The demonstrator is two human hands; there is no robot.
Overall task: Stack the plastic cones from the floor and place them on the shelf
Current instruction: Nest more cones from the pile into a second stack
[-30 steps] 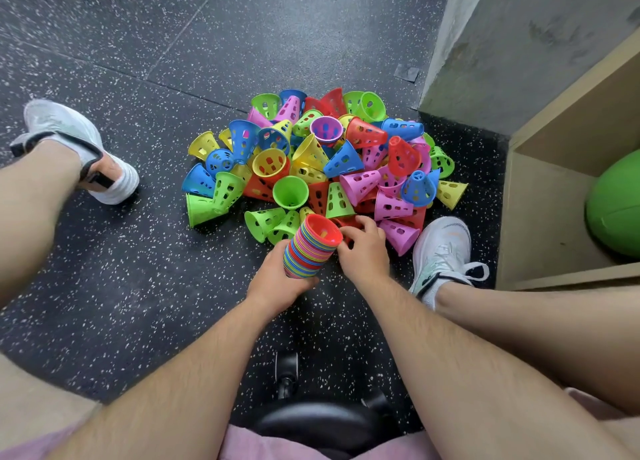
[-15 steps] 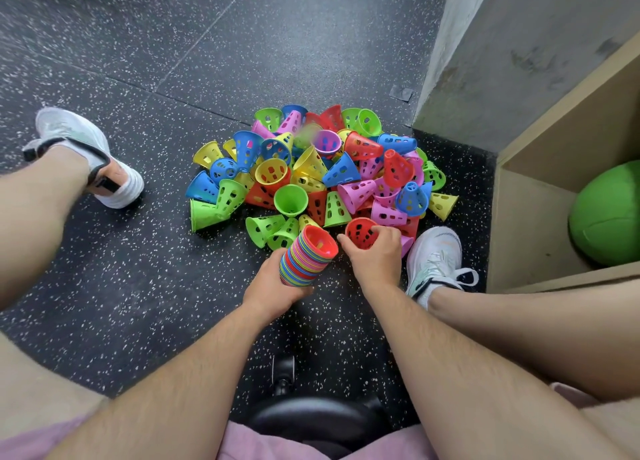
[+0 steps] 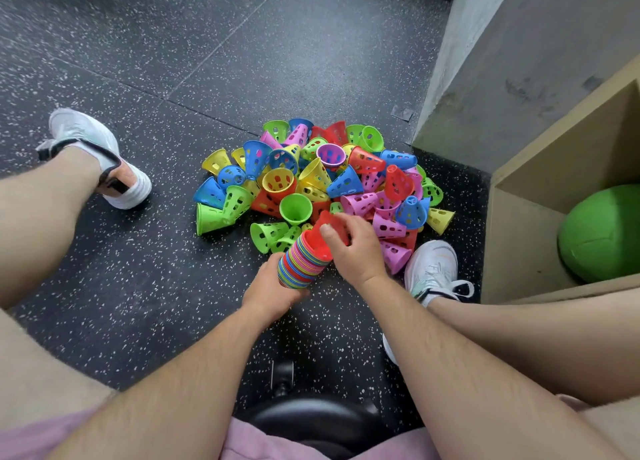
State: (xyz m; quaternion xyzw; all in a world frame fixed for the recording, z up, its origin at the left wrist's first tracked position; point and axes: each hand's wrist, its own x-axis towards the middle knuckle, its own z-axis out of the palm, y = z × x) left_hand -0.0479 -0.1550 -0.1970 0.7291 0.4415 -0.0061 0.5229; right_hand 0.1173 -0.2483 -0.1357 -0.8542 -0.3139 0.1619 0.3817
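A pile of perforated plastic cones (image 3: 322,179) in green, blue, yellow, pink and red lies on the dark speckled floor. My left hand (image 3: 270,291) grips the lower end of a tilted stack of nested cones (image 3: 301,264), its coloured rims showing as stripes. My right hand (image 3: 356,248) holds a red cone (image 3: 320,234) that sits on the stack's upper end. The wooden shelf (image 3: 512,231) stands at the right.
A green ball (image 3: 602,234) rests inside the shelf's lower compartment. A grey concrete wall (image 3: 502,61) rises behind the pile. My two white shoes (image 3: 100,158) (image 3: 431,269) flank the cones. A black stool seat (image 3: 311,421) is under me.
My right hand picked a red cone from the pile's near edge and brought it left onto the top of the stack. My left hand kept hold of the stack.
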